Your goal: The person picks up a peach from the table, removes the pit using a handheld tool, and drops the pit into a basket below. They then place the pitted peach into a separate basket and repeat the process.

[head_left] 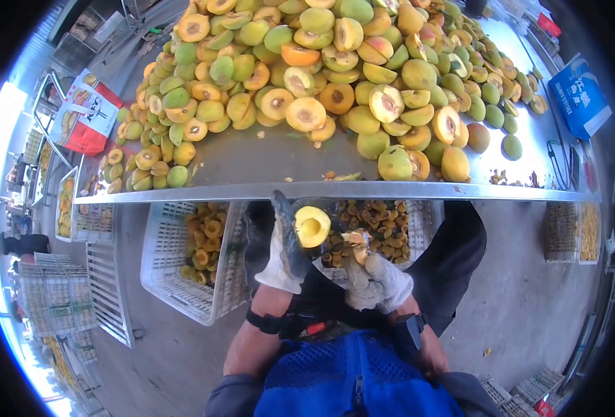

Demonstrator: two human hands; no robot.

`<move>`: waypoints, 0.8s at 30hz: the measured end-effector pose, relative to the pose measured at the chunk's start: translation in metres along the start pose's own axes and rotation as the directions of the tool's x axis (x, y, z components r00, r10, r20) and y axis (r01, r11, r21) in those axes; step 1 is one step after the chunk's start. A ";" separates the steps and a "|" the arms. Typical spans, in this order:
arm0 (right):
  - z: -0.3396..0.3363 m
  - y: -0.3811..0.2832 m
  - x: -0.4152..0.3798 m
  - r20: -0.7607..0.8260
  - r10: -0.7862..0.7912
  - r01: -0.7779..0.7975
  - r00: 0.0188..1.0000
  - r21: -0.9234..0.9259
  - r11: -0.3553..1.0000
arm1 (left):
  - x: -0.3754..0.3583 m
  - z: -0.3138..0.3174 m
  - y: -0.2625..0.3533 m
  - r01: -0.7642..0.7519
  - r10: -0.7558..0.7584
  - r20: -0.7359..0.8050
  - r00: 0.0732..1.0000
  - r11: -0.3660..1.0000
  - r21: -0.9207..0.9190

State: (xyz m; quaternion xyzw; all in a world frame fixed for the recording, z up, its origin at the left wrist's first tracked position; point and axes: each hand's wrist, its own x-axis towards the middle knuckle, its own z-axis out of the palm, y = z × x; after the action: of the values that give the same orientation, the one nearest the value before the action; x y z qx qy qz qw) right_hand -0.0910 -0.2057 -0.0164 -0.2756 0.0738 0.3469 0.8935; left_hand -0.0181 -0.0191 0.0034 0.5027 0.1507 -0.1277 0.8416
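A halved yellow fruit [312, 226] with a hollow in its cut face rests against the fingers of my left hand [286, 243], which wears a dark glove over white and holds it. To the right, my right hand [373, 276], in a pale knitted glove, is closed around a small tool [356, 240] with a light brownish end; its exact shape is unclear. Both hands are just below the front edge of a metal table [252, 163]. A large heap of halved and whole green-yellow fruits [306, 113] lies on that table.
Under the table edge stand a white crate [225, 295] of fruit halves at left and another crate [425, 222] beneath my hands. Bags stand at the table's left [88, 115] and right [578, 97]. More crates [55, 299] are at far left; one [564, 233] is at right.
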 end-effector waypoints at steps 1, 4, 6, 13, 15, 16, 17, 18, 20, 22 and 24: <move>-0.009 -0.004 0.000 -0.129 0.033 -0.055 0.991 -0.168 0.984 | 0.001 -0.017 -0.002 -0.227 0.216 0.070 0.974 0.938 0.261; -0.018 -0.012 0.003 -0.491 -0.016 -0.073 0.871 -0.162 0.984 | -0.014 -0.066 0.028 -0.284 0.509 -0.078 0.857 0.593 0.753; -0.033 -0.006 0.007 -0.541 -0.063 -0.012 0.839 -0.133 0.991 | -0.031 -0.067 0.088 -0.154 0.661 0.317 0.680 -0.293 0.944; -0.024 0.011 0.027 -0.513 -0.196 -0.036 0.835 -0.407 0.913 | 0.054 0.002 0.146 -0.300 0.578 0.293 0.762 -0.086 0.950; -0.025 0.016 0.023 -0.517 -0.207 -0.058 0.830 -0.451 0.891 | 0.096 0.027 0.140 -0.337 0.499 0.412 0.762 -0.238 0.911; -0.028 0.018 0.021 -0.531 -0.214 -0.071 0.820 -0.466 0.882 | 0.111 0.040 0.137 -0.316 0.434 0.432 0.790 -0.317 0.895; -0.029 0.017 0.019 -0.556 -0.219 -0.079 0.802 -0.461 0.884 | 0.118 0.049 0.131 -0.306 0.411 0.422 0.808 -0.318 0.897; -0.027 0.016 0.016 -0.584 -0.216 -0.092 0.783 -0.452 0.887 | 0.116 0.059 0.128 -0.294 0.383 0.406 0.830 -0.319 0.901; -0.028 0.016 0.013 -0.588 -0.219 -0.092 0.779 -0.452 0.887 | 0.114 0.061 0.121 -0.334 0.366 0.418 0.831 -0.271 0.903; -0.033 0.017 0.015 -0.534 -0.235 -0.061 0.812 -0.479 0.876 | 0.110 0.059 0.115 -0.354 0.385 0.386 0.838 -0.154 0.922; -0.021 0.007 0.013 -0.447 -0.249 0.006 0.859 -0.478 0.878 | 0.099 0.050 0.106 -0.350 0.425 0.303 0.853 0.034 0.936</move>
State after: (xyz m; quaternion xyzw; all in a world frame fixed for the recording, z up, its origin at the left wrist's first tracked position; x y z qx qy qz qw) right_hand -0.0847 -0.2047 -0.0412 -0.5632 0.1972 0.2101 0.7745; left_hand 0.1182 -0.0205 0.0735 0.9446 -0.0843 0.0532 0.3128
